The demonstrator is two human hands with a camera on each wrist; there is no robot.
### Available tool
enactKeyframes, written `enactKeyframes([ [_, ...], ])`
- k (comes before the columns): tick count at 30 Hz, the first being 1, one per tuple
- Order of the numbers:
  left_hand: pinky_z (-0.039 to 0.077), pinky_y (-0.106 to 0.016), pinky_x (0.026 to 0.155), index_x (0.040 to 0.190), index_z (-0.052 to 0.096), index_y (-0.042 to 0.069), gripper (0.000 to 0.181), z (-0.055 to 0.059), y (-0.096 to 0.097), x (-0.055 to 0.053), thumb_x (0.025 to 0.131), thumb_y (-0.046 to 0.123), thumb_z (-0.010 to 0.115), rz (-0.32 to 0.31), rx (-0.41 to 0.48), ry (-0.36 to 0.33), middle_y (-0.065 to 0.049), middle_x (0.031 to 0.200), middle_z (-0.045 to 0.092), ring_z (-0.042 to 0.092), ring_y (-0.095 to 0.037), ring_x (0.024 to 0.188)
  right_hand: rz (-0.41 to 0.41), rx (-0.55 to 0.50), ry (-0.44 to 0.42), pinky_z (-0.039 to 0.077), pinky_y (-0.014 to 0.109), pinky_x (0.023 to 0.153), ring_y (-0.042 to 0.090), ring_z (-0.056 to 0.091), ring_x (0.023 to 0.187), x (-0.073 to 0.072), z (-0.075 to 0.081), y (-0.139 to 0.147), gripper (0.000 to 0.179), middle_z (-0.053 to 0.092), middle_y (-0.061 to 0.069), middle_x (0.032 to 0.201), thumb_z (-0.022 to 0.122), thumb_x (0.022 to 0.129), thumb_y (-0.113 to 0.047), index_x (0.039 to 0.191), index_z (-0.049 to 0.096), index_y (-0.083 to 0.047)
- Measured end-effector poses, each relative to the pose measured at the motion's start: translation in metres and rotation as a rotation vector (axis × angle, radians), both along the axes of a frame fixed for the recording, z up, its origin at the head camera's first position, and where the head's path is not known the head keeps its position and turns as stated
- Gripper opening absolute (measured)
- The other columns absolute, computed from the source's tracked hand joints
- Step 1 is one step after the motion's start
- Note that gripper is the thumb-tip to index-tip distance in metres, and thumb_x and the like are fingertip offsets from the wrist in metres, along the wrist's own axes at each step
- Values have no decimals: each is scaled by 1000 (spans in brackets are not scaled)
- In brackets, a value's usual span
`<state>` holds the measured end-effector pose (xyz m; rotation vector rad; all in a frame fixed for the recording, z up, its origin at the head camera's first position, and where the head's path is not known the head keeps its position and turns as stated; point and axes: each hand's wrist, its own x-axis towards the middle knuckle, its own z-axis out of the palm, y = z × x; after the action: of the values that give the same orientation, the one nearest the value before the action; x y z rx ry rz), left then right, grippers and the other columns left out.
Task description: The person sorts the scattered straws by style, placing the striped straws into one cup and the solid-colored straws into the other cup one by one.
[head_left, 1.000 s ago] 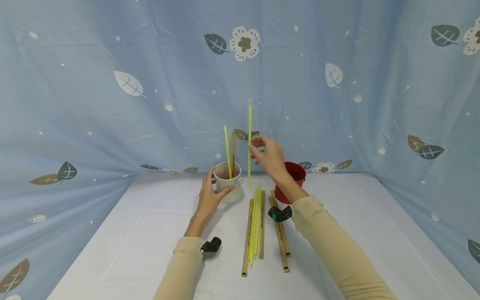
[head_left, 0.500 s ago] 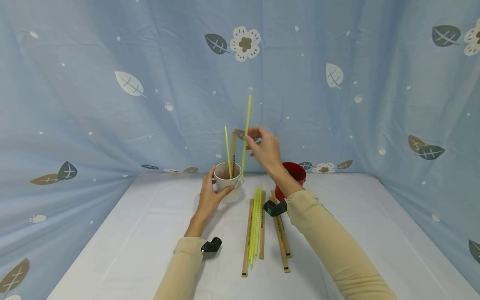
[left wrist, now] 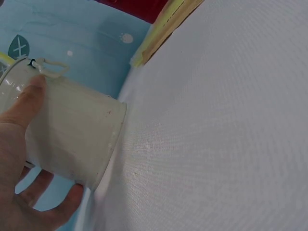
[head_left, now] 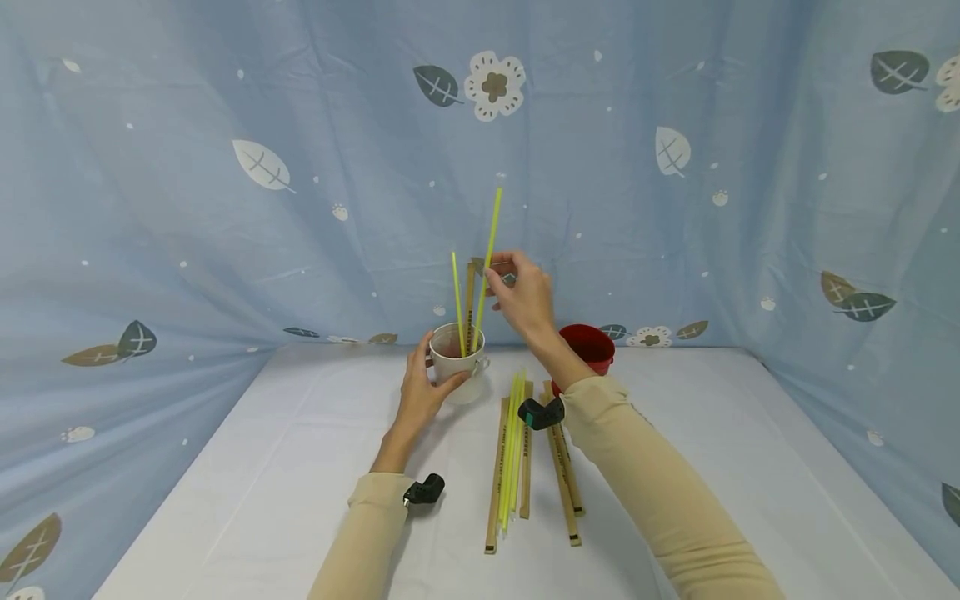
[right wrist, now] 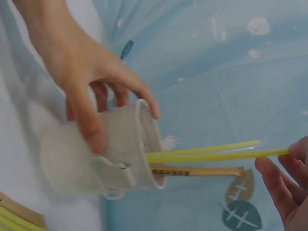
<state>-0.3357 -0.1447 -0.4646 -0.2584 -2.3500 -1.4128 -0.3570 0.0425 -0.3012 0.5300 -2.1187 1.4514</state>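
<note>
My left hand (head_left: 420, 393) grips the small white metal bucket (head_left: 453, 368) from the left, thumb on the near side and fingers round the far side. Above it, my right hand (head_left: 528, 298) pinches a long yellow straw (head_left: 494, 218) in a clear wrapper. This straw slants, its lower end inside the bucket's mouth. Another yellow straw (head_left: 456, 287) and a slim printed brown paper packet (head_left: 470, 292) lean in the bucket. In the right wrist view, thumb and fingertips hold the straw's (right wrist: 269, 153) far end. The left wrist view shows the bucket's wall (left wrist: 79, 127) and bottom edge.
Several yellow straws (head_left: 511, 454) lie on the white cloth between brown paper packets (head_left: 495, 492). More brown packets (head_left: 562, 483) lie to their right, under the right wrist. A red bucket (head_left: 588, 343) stands behind the right forearm. A blue patterned curtain (head_left: 337, 267) hangs behind.
My right hand has moved left, bringing the straw from beside the white bucket to over it, with its lower end now inside the mouth. The left hand stays on the bucket.
</note>
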Motion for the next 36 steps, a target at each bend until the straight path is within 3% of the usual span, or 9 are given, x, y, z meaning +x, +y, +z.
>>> enactKeyframes([
  [18, 55, -50, 88, 157, 21, 22, 98, 0, 0, 0, 81, 41, 80, 0, -18, -4, -17, 141, 42, 52, -36, 125, -15, 154, -104, 55, 22, 51, 29, 74, 72, -6, -47, -17, 20, 74, 15, 99, 64, 95, -13, 112, 63, -2],
  [26, 56, -49, 87, 157, 22, 22, 98, -1, 0, -1, 81, 39, 80, 0, -15, 7, -17, 141, 42, 52, -36, 125, -71, 220, -105, 57, 27, 59, 19, 73, 73, -6, -56, -21, 19, 75, 10, 97, 66, 94, -17, 111, 65, -8],
  [36, 56, -50, 88, 157, 21, 22, 98, 0, 1, -1, 81, 39, 80, 6, -21, 4, -16, 143, 40, 52, -36, 125, -69, 248, -118, 58, 28, 61, 19, 74, 75, -8, -61, -24, 21, 76, 9, 99, 65, 95, -20, 113, 66, -8],
])
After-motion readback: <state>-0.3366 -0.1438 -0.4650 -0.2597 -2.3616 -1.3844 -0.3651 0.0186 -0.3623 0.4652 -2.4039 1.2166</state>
